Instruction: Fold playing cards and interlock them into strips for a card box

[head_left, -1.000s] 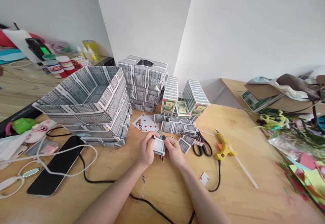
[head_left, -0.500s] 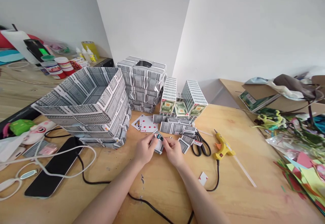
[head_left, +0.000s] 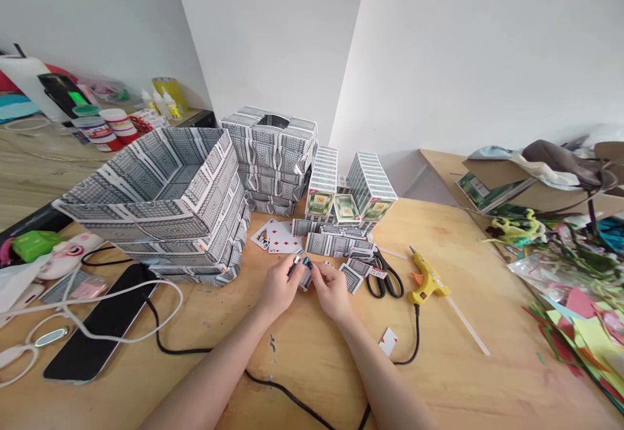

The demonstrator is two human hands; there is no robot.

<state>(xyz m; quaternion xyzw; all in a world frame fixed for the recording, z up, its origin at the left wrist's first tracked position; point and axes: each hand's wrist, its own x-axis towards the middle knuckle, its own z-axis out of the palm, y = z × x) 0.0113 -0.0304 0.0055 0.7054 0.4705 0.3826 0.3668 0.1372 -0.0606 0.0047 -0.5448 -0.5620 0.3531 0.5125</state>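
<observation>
Between my fingertips is a playing card, its patterned edge and pale surface partly showing. My left hand pinches its left side, and my right hand pinches the right; the fingers hide much of it. Just beyond lie face-up playing cards, a diamonds card on top. A row of folded grey-backed cards stands behind my hands. More folded cards rest to the right of my right hand, beside black-handled scissors.
An open box made of cards stands left, with a second card-built box behind. Card packs are stacked at the back. A yellow glue gun, its black cord and a phone lie on the table.
The card between my hands has turned and shows less of its pale face. My hands stay in nearly the same place; the view has shifted slightly.
</observation>
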